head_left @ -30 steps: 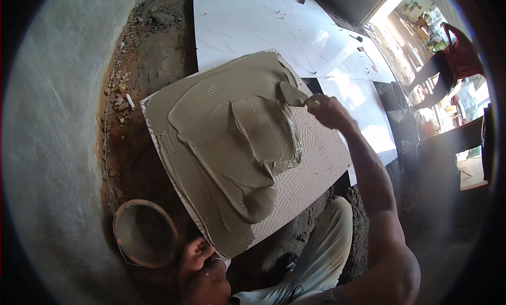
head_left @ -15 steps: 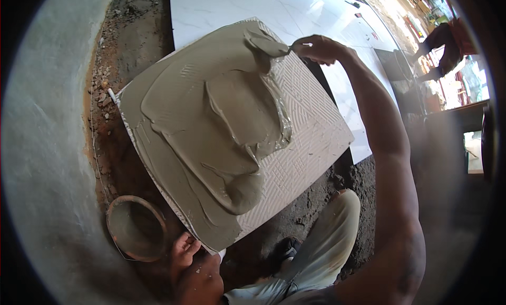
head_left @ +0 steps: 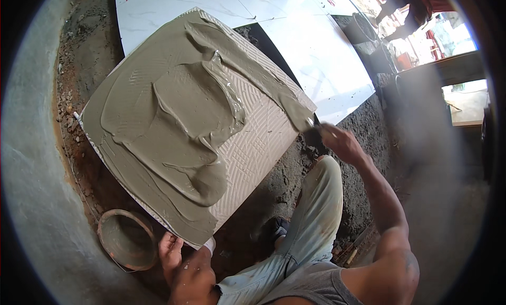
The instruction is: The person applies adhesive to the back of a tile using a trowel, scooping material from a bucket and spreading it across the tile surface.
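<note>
A large tile (head_left: 255,139) lies ridged back up, tilted across the picture before me. Grey-brown mortar (head_left: 195,97) covers its left part thickly, with raised folds in the middle, and a fresh strip runs along its far right edge. My right hand (head_left: 341,143) is closed around the handle of a trowel (head_left: 312,125). The blade, partly hidden by mortar, is at the tile's right corner, where the strip ends. At the near corner my left hand (head_left: 172,250) holds the tile's edge, its fingers curled and partly hidden.
A round bucket (head_left: 108,218) with a wire handle stands left of my left hand. White tiles (head_left: 321,52) cover the floor beyond. Rough grey mortar bed (head_left: 363,184) lies at right, a wall (head_left: 31,163) at left. Another bucket (head_left: 361,30) and a person (head_left: 408,10) are at upper right.
My right hand has drawn the trowel from the tile's far corner to its right corner, leaving a mortar strip along that edge. My left hand stays at the near corner. The view has shifted right.
</note>
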